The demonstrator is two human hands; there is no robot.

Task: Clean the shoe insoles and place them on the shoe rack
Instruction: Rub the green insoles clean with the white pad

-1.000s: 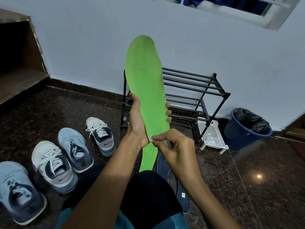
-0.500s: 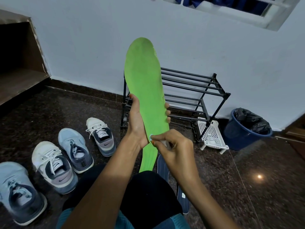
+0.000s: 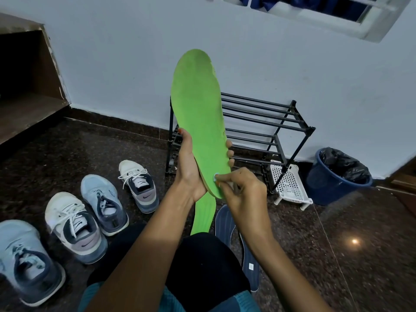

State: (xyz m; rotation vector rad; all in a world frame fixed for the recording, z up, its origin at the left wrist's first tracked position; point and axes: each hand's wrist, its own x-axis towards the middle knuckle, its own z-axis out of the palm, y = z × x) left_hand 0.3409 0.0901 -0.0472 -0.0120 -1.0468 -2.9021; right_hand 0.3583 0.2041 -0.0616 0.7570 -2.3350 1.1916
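L hand (image 3: 191,170) still clamped round insole (image 3: 198,109), upright. R hand (image 3: 245,194) fingers pinch small pale wad (image 3: 216,176), crept slightly up heel. Judged: wiping ongoing, rack (image 3: 270,122) step later.

home entryway: shoe rack (image 3: 265,122), sneakers (image 3: 76,226) on granite floor (image 3: 360,255), bin (image 3: 337,176).

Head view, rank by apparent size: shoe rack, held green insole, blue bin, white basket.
1. shoe rack, partly hidden behind the insole
2. green insole, looks bigger because it is nearest the camera
3. blue bin
4. white basket
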